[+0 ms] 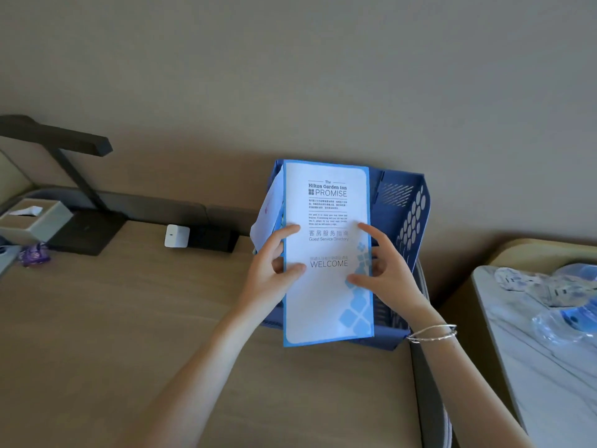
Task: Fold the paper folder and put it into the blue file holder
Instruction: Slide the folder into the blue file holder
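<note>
I hold a white paper folder [326, 295] with a light blue border and printed text upright over the desk's right end. My left hand [274, 266] grips its left edge, thumb and fingers on the front. My right hand [384, 270] grips its right edge, fingers spread on the cover. A second flap of the folder [269, 211] angles back on the left. Behind the folder stands the blue file holder [407, 215] with a perforated side wall; the folder hides most of its inside.
A dark desk lamp [74, 189], a tissue box [32, 218] and a purple wrapped item [34, 255] sit at the left. A white adapter [177, 236] and black box [213, 240] lie by the wall. A marble-topped table [549, 350] with plastic bags stands on the right.
</note>
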`<state>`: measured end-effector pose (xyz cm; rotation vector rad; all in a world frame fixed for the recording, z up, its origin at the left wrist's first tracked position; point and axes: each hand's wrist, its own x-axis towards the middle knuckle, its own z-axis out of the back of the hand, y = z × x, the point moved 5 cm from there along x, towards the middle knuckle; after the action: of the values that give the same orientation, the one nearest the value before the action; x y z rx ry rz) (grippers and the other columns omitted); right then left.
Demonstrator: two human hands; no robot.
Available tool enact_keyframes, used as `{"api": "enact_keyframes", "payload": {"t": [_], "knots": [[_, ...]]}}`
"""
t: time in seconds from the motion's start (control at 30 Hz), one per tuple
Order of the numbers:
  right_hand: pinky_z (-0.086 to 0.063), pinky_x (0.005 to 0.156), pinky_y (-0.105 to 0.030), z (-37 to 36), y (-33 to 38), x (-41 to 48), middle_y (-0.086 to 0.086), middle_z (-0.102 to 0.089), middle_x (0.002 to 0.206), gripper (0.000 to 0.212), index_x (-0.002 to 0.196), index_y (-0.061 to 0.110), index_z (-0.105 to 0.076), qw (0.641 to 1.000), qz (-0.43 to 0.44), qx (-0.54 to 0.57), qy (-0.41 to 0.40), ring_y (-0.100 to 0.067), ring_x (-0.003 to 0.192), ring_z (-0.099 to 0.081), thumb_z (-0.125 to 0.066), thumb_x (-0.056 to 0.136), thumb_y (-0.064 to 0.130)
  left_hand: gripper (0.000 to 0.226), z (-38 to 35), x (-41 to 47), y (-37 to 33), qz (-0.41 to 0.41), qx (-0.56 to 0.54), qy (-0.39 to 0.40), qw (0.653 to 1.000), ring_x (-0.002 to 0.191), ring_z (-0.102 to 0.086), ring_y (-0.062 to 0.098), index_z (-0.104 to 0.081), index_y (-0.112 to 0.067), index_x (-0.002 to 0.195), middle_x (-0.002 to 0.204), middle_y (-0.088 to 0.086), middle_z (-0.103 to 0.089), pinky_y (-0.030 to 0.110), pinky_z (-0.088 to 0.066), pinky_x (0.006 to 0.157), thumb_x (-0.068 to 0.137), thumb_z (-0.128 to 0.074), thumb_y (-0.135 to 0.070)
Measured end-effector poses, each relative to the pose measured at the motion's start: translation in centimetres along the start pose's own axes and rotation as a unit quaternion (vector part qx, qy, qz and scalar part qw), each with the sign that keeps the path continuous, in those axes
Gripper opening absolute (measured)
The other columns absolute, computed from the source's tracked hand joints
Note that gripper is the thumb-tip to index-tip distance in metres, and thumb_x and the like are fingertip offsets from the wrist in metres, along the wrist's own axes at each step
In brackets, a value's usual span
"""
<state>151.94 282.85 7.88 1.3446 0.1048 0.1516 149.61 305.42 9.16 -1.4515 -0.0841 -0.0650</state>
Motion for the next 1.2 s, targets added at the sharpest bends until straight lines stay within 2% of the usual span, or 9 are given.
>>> {"api": "enact_keyframes", "payload": {"t": [0.13,0.27,0.37,0.47,0.6,0.77,0.93,1.1,1.2], "knots": [[-0.061,0.082,-0.053,-0.1,-1.3,4.6,-0.017,-0.068,0.11,0.093,0.141,0.044,-0.046,1.0,0.019,-0.012,-0.013,-0.04,0.099,-0.068,-0.079,0.074,-0.011,0.06,-0.8,2.6,1.4,-0.004,0.02,-0.045,0.999,0.077,-0.063,0.026,-0.053,-0.045,0.122,0.098,-0.003,-0.069,0.031,-0.049,0.068,0.084,-0.062,0.001],[-0.061,0.076,-0.046,-0.2,-2.7,8.7,-0.018,-0.066,0.101,0.094,0.139,0.049,-0.046,0.998,0.048,-0.033,-0.016,-0.037,0.088,-0.064,-0.075,0.074,-0.013,0.071,-1.5,4.5,2.8,-0.006,0.074,-0.062,0.995,0.062,-0.05,0.003,-0.047,-0.048,0.127,0.087,-0.021,-0.062,0.012,-0.039,0.058,0.08,-0.059,0.005],[-0.058,0.075,-0.027,-0.8,-3.8,11.2,0.019,-0.059,0.105,0.093,0.141,0.042,-0.047,0.997,0.07,-0.038,0.001,-0.014,0.084,-0.061,-0.072,0.073,-0.016,0.079,-1.6,5.4,4.2,-0.021,0.113,-0.078,0.99,0.075,-0.056,0.01,-0.043,-0.049,0.131,0.13,-0.002,-0.058,0.019,-0.042,0.06,0.079,-0.055,0.009],[-0.059,0.083,-0.036,-1.9,-4.8,12.9,0.014,-0.061,0.117,0.092,0.14,0.042,-0.048,0.997,0.07,-0.04,0.023,-0.018,0.091,-0.062,-0.07,0.072,-0.017,0.086,-1.4,5.4,5.6,-0.046,0.138,-0.111,0.983,0.102,-0.064,0.019,-0.04,-0.055,0.132,0.145,-0.012,-0.047,0.042,-0.056,0.071,0.08,-0.057,0.012],[-0.057,0.093,-0.04,-4.3,-6.0,14.7,0.013,-0.061,0.126,0.091,0.137,0.047,-0.047,0.995,0.066,-0.038,0.067,-0.024,0.103,-0.065,-0.069,0.074,-0.016,0.082,-1.0,4.4,7.9,-0.054,0.182,-0.166,0.968,0.129,-0.052,0.014,-0.04,-0.046,0.137,0.143,-0.035,-0.04,0.047,-0.056,0.088,0.082,-0.061,0.01],[-0.055,0.096,-0.038,-7.2,-7.7,16.4,0.015,-0.055,0.133,0.089,0.14,0.043,-0.045,0.992,0.064,-0.041,0.101,-0.025,0.109,-0.06,-0.067,0.075,-0.015,0.085,-0.9,3.9,10.2,-0.052,0.213,-0.205,0.954,0.125,-0.057,0.024,-0.037,-0.047,0.138,0.14,-0.049,-0.028,0.038,-0.052,0.091,0.082,-0.065,0.009],[-0.046,0.106,-0.05,-8.9,-9.7,17.3,0.003,-0.051,0.139,0.088,0.143,0.039,-0.043,0.989,0.062,-0.061,0.122,-0.022,0.127,-0.05,-0.069,0.075,-0.011,0.087,-1.2,3.7,12.2,-0.033,0.189,-0.201,0.961,0.123,-0.059,0.032,-0.036,-0.054,0.136,0.136,-0.053,-0.024,0.054,-0.052,0.095,0.082,-0.065,0.009],[-0.043,0.11,-0.051,-9.1,-11.1,17.6,0.004,-0.051,0.142,0.09,0.142,0.038,-0.044,0.988,0.054,-0.053,0.133,-0.022,0.133,-0.048,-0.068,0.073,-0.015,0.08,-1.6,3.4,13.0,-0.012,0.193,-0.187,0.963,0.128,-0.053,0.014,-0.036,-0.052,0.136,0.134,-0.054,-0.025,0.049,-0.054,0.093,0.086,-0.062,0.004],[-0.043,0.112,-0.048,-8.8,-11.6,17.7,0.006,-0.051,0.143,0.089,0.144,0.033,-0.044,0.988,0.057,-0.048,0.134,-0.018,0.133,-0.048,-0.069,0.074,-0.015,0.076,-1.7,3.3,13.3,-0.014,0.221,-0.17,0.96,0.127,-0.056,0.021,-0.036,-0.044,0.136,0.133,-0.057,-0.023,0.043,-0.054,0.096,0.086,-0.06,0.008]]}}
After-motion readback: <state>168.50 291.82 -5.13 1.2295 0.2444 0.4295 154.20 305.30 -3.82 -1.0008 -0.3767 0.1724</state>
